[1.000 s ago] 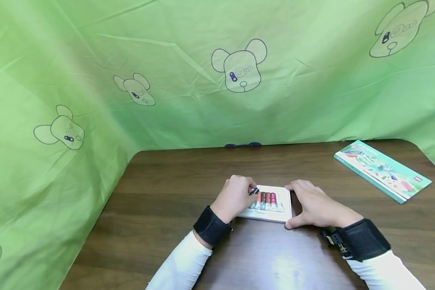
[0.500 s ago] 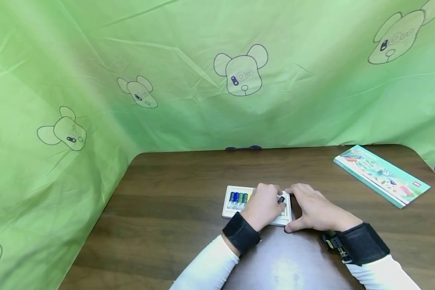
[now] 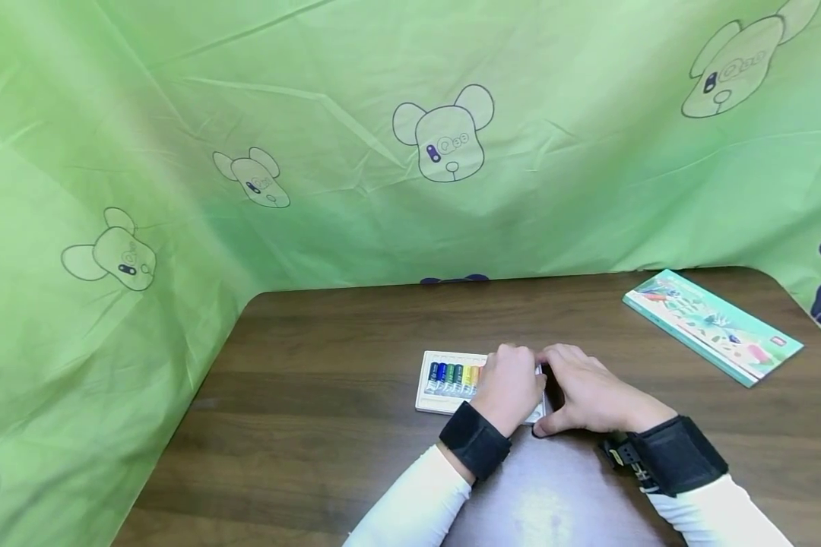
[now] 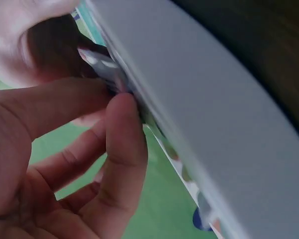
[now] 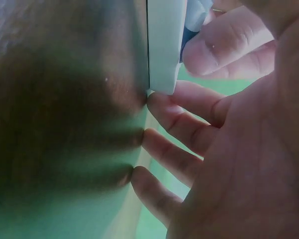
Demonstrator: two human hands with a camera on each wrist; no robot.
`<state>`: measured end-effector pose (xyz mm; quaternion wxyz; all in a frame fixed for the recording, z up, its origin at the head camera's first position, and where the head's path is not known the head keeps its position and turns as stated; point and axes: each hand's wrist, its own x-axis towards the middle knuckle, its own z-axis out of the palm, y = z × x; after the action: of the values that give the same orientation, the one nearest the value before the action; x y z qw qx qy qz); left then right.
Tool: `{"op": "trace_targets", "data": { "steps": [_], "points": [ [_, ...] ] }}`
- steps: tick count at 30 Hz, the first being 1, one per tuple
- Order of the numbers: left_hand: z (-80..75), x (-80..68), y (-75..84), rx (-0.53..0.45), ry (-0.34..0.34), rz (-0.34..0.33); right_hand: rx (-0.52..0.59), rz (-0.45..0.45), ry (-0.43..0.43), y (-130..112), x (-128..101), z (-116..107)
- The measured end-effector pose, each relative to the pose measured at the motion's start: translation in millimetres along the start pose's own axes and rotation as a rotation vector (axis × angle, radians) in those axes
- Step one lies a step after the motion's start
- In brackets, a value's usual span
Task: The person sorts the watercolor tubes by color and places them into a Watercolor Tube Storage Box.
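Observation:
A shallow white paint tray (image 3: 427,399) lies on the brown table, with a row of small coloured paint tubes (image 3: 454,377) showing at its left end. My left hand (image 3: 528,374) covers the tray's right half. In the left wrist view its thumb (image 4: 123,130) and fingers pinch a small paint tube (image 4: 100,64) against the tray's edge (image 4: 204,104). My right hand (image 3: 556,391) brackets the tray's right end, thumb at the near corner and fingers at the far side. The right wrist view shows its fingers (image 5: 181,117) down on the table beside the tray corner (image 5: 164,50).
A flat teal box lid (image 3: 711,325) with a printed picture lies at the table's far right. Green cloth (image 3: 315,152) with bear outlines hangs behind the table and along its left side. The table's left edge (image 3: 198,395) meets the cloth.
My left hand has carried a dark-capped tube from the tray's left part to its right end, uncovering the blue, green and yellow tubes. The right hand has stayed at the tray's right edge.

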<state>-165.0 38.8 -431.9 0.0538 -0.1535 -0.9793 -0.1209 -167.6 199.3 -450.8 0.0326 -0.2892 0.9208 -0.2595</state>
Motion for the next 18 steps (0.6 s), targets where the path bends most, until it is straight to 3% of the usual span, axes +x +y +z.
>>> {"op": "trace_targets", "data": {
  "steps": [5, 12, 18],
  "points": [
    [-2.6, 0.5, -4.4, 0.016, -0.042, -0.018, 0.005, 0.013, -0.002, 0, 1, 2],
    [-12.7, -5.3, -7.3, 0.052, -0.181, 0.001, 0.003, 0.004, 0.006, 0, 1, 1],
    [-9.3, -11.1, -11.5, 0.078, -0.191, 0.041, 0.000, 0.006, 0.000, 0, 0, 1]
  ]
}}
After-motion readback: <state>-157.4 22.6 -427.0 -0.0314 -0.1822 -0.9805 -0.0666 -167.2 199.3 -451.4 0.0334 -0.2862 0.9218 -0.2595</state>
